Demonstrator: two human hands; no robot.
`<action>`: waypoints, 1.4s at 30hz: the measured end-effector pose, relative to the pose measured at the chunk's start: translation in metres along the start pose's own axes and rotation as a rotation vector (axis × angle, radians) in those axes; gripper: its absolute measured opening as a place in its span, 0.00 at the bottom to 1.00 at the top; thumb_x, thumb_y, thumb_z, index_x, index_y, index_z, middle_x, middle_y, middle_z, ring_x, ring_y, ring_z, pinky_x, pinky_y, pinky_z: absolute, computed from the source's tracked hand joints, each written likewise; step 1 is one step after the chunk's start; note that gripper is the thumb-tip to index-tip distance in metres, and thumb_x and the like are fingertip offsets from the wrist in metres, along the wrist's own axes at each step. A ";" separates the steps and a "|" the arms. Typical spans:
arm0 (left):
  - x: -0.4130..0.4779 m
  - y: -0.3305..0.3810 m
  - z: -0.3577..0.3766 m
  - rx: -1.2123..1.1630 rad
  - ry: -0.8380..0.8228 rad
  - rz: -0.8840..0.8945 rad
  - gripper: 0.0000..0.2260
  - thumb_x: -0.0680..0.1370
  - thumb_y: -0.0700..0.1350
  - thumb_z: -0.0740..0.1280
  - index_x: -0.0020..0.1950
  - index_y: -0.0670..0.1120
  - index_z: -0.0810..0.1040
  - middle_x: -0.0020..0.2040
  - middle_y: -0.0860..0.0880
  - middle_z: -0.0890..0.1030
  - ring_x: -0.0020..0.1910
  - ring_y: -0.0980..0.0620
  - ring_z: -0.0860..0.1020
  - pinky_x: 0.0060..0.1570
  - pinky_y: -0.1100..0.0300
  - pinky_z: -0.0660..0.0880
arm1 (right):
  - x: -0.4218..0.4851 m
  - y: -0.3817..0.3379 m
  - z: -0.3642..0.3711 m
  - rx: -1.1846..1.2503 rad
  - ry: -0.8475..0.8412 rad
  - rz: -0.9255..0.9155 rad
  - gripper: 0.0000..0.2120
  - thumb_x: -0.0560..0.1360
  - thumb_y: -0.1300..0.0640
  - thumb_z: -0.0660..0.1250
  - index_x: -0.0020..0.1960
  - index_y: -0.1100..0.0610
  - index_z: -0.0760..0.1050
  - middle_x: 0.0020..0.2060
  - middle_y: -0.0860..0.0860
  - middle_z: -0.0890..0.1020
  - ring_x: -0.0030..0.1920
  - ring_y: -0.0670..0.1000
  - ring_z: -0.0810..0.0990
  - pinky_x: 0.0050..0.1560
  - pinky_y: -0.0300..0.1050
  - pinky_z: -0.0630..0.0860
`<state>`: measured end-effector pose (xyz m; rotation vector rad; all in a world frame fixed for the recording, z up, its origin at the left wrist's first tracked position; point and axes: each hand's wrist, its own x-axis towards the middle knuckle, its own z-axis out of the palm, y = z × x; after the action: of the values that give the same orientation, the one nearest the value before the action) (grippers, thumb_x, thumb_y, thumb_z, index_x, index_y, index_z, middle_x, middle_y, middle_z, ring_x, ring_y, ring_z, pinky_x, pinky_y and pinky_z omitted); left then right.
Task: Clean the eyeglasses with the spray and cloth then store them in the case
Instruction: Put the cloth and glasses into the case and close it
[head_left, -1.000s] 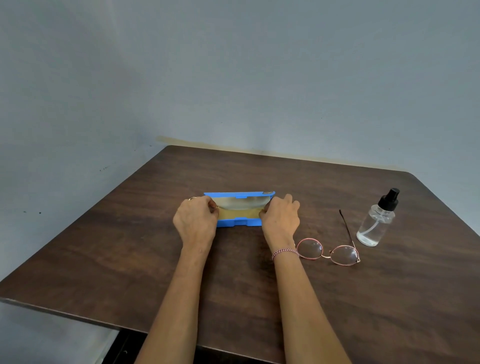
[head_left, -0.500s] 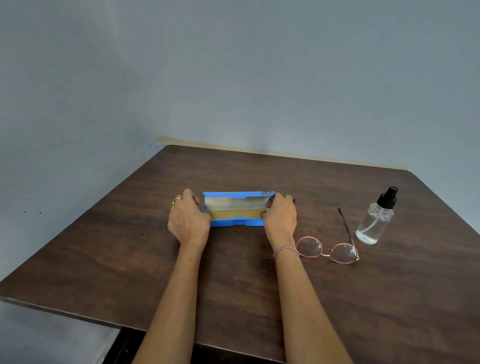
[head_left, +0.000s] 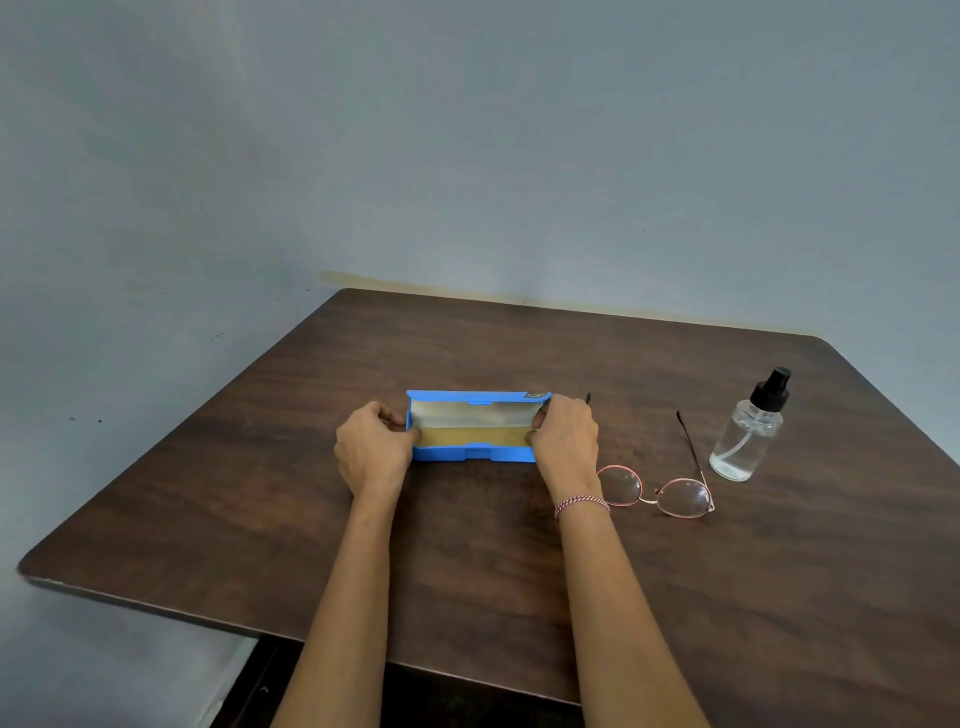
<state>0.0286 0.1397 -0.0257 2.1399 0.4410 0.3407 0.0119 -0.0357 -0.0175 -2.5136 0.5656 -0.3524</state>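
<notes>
Case (head_left: 475, 457) left of eyeglasses (head_left: 657, 491); spray bottle (head_left: 745, 434) rightmost on table (head_left: 467, 561).

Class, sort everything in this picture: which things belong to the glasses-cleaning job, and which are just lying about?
Job: blue case, open, gripped at its ends by left hand and right hand; tan layer inside, perhaps the cloth; eyeglasses; spray bottle.
Not the job: bracelet; table.

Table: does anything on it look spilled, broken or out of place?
Nothing stands out. The blue case lies open between the left hand and right hand, the glasses lie unfolded beside it, and the spray bottle stands upright, capped, with no puddle on the table.
</notes>
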 end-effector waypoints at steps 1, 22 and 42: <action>-0.001 0.000 -0.001 0.002 -0.005 -0.004 0.08 0.67 0.44 0.76 0.38 0.47 0.78 0.41 0.47 0.82 0.45 0.48 0.80 0.41 0.57 0.72 | 0.000 -0.001 -0.001 0.009 -0.007 0.007 0.11 0.74 0.66 0.64 0.56 0.61 0.75 0.53 0.58 0.75 0.52 0.59 0.77 0.50 0.49 0.75; -0.089 0.055 0.010 -0.078 -0.093 0.176 0.06 0.75 0.48 0.67 0.42 0.47 0.78 0.39 0.52 0.79 0.44 0.51 0.78 0.40 0.61 0.67 | -0.038 0.030 -0.100 0.357 0.186 -0.071 0.04 0.73 0.54 0.69 0.42 0.55 0.77 0.40 0.51 0.83 0.44 0.51 0.80 0.47 0.44 0.74; -0.124 0.067 0.077 0.117 -0.386 0.167 0.06 0.73 0.47 0.71 0.42 0.45 0.84 0.38 0.47 0.84 0.42 0.48 0.81 0.36 0.59 0.71 | -0.046 0.151 -0.099 0.307 0.138 0.277 0.04 0.71 0.60 0.69 0.39 0.52 0.79 0.40 0.57 0.83 0.46 0.56 0.80 0.47 0.42 0.73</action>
<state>-0.0396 -0.0060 -0.0230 2.2943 0.0619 -0.0113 -0.1116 -0.1743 -0.0253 -2.0959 0.8355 -0.4702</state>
